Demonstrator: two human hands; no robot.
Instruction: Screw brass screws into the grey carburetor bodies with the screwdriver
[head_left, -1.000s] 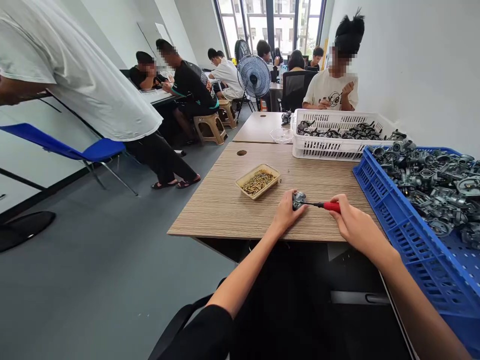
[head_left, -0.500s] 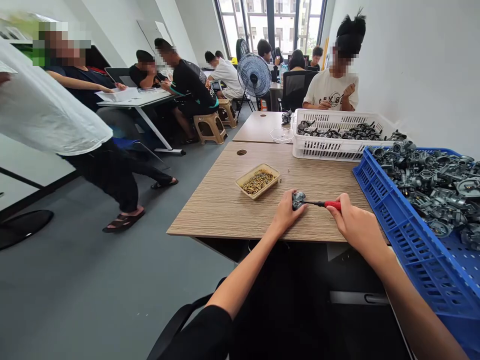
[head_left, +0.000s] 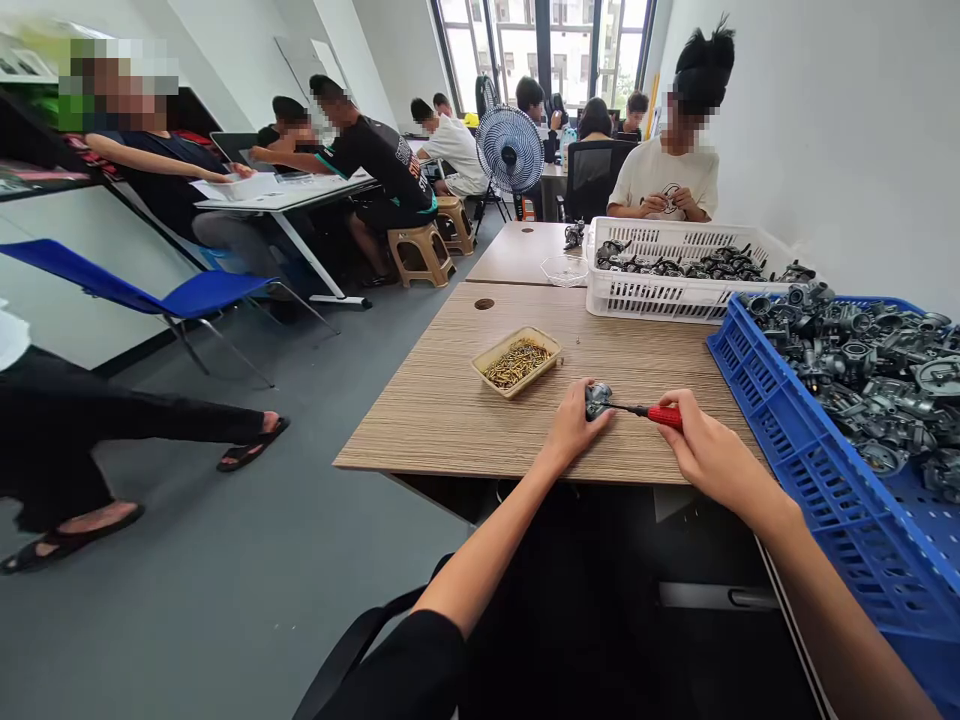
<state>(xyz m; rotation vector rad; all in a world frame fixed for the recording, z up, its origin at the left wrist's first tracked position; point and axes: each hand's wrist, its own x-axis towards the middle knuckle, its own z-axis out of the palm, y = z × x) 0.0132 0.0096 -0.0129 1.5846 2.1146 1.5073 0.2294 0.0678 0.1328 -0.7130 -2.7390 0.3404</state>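
Note:
My left hand is closed around a small grey metal carburetor, holding it just above or on the wooden table; contact with the tabletop cannot be made out. In my right hand is a red-handled screwdriver, gripped by its handle and lying almost level. Its dark shaft points left, and the tip meets the carburetor's right side. Left of my hands stands a cream tray full of small brass-coloured parts. A few tiny pieces lie beside that tray.
A blue crate heaped with carburetors stands close by my right arm. Behind it is a white basket with more carburetors. Across the table a person handles something small. A fan and a blue chair stand farther off.
My right hand has turned slightly on the screwdriver handle, while my left hand and the carburetor stay in place. A passer-by has walked towards the left edge, uncovering the blue chair.

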